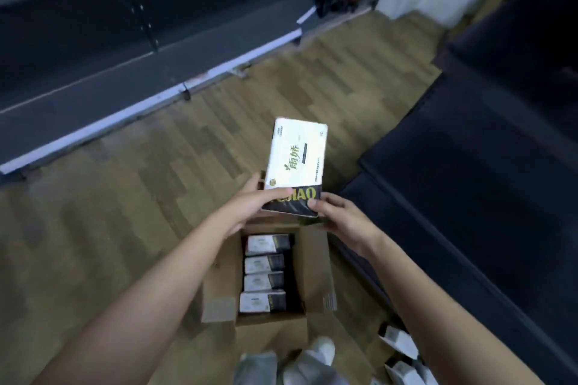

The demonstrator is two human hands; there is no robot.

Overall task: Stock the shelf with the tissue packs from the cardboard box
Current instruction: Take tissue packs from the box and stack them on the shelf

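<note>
Seen from a head camera looking down, a person holds one white and black tissue pack [295, 166] upright above an open cardboard box [316, 262] that sits on a wood-patterned floor [125, 212]. The left hand [250, 206] wraps its grip around the pack's lower left edge, and the right hand [341, 222] pinches the dark lower right corner; both grips are grasping the pack, neither is released. Four more packs [264, 273] lie in a row inside the box. The dark shelf [93, 78], the pack's destination, runs along the upper left, well apart from the hands. More packs [398, 341] seem to lie on the floor at the lower right, near the person's feet. The likely risks: the pack is held only at its bottom end, so its tall upper part could tip or slip out during the reach to the shelf; the box flaps beside the hands could catch the pack; and the loose packs underfoot could be stepped on.
</note>
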